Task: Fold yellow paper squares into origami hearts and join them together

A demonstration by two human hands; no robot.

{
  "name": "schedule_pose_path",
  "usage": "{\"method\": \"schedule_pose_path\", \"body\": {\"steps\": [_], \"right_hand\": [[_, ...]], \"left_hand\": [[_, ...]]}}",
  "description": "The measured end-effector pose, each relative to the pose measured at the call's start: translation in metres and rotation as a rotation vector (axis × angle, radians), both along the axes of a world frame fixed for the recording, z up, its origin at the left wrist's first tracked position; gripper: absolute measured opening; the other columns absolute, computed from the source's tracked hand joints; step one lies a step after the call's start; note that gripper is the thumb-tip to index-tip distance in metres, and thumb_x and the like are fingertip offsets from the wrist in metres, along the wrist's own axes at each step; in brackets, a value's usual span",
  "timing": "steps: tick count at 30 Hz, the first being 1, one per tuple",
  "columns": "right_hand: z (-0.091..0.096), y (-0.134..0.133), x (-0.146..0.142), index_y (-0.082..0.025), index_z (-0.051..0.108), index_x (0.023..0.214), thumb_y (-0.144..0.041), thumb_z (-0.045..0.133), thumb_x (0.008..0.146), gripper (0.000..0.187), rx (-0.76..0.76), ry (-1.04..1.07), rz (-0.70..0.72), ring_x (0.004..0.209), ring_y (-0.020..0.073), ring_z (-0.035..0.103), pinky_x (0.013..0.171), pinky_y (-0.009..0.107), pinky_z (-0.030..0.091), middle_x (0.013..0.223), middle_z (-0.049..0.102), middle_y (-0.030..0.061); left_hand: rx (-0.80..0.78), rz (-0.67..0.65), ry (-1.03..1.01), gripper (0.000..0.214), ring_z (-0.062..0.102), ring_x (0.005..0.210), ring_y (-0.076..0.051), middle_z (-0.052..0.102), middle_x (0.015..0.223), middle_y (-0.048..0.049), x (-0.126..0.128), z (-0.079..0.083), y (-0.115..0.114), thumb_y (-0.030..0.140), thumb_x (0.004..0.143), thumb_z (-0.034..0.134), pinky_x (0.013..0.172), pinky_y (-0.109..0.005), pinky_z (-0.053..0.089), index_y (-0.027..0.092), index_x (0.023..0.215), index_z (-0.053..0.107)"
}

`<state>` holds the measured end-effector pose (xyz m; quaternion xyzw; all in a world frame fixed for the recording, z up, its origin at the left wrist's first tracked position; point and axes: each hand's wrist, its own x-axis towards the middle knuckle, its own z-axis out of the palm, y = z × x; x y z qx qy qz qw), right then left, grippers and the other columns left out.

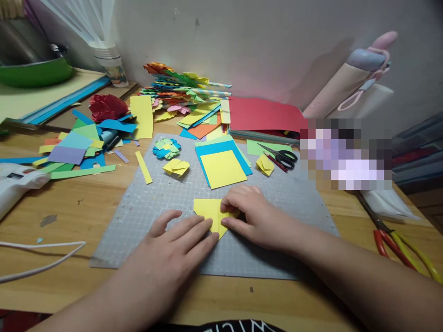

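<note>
Two hands on folded yellow paper (208,207), centre front of gray cutting mat (138,226).
Left hand (182,244) spread, fingertips on paper's left part and lower point; right hand (258,216) curled at right part, thumb and index near each other, can't tell if pinching or just pressing. Beyond: yellow square (223,169) on top of blue sheet (205,150), small folded yellow piece (176,168) to its left, blue-green paper flower (166,148) just behind that, black-handled scissors (288,159) at right.
</note>
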<state>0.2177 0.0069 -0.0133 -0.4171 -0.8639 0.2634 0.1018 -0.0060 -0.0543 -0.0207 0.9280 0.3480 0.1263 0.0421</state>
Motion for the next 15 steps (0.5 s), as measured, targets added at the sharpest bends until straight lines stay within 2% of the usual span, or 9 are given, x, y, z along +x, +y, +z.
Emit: {"method": "schedule_pose_path", "body": {"steps": [3, 6, 11, 15], "right_hand": [[0.000, 0.000, 0.000, -0.019, 0.054, 0.085, -0.021, 0.063, 0.082, 0.010, 0.012, 0.002, 0.002, 0.085, 0.0184, 0.049, 0.079, 0.034, 0.031, 0.085, 0.057, 0.0014], [-0.001, -0.001, 0.000, -0.019, 0.053, 0.084, -0.020, 0.064, 0.082, 0.011, 0.020, 0.023, -0.003, 0.085, 0.0178, 0.049, 0.079, 0.034, 0.030, 0.085, 0.057, 0.0007], [-0.005, 0.002, 0.000, -0.018, 0.053, 0.083, -0.018, 0.065, 0.081, 0.012, 0.033, 0.049, -0.005, 0.083, 0.0166, 0.049, 0.077, 0.032, 0.030, 0.083, 0.056, -0.0004], [-0.005, 0.002, 0.001, -0.019, 0.053, 0.083, -0.019, 0.065, 0.081, 0.012, 0.030, 0.055, -0.004, 0.084, 0.0164, 0.048, 0.077, 0.032, 0.029, 0.083, 0.056, -0.0009]], "left_hand": [[0.007, 0.012, 0.013, 0.036, 0.046, 0.124, -0.017, 0.058, 0.131, -0.0006, -0.001, -0.005, -0.005, 0.022, 0.090, 0.047, 0.111, -0.036, 0.004, 0.025, 0.125, 0.054], [0.032, -0.019, -0.009, 0.032, 0.049, 0.120, -0.015, 0.064, 0.122, 0.0008, 0.003, -0.007, -0.005, 0.021, 0.091, 0.046, 0.113, -0.034, 0.000, 0.023, 0.121, 0.057], [0.059, 0.064, -0.124, 0.026, 0.056, 0.109, -0.015, 0.069, 0.110, 0.0002, 0.012, -0.008, -0.005, 0.028, 0.094, 0.045, 0.112, -0.033, 0.009, 0.024, 0.113, 0.062], [0.069, 0.065, -0.159, 0.029, 0.057, 0.105, -0.016, 0.070, 0.107, 0.0006, 0.014, -0.006, -0.005, 0.028, 0.096, 0.040, 0.110, -0.031, 0.012, 0.023, 0.113, 0.063]]}}
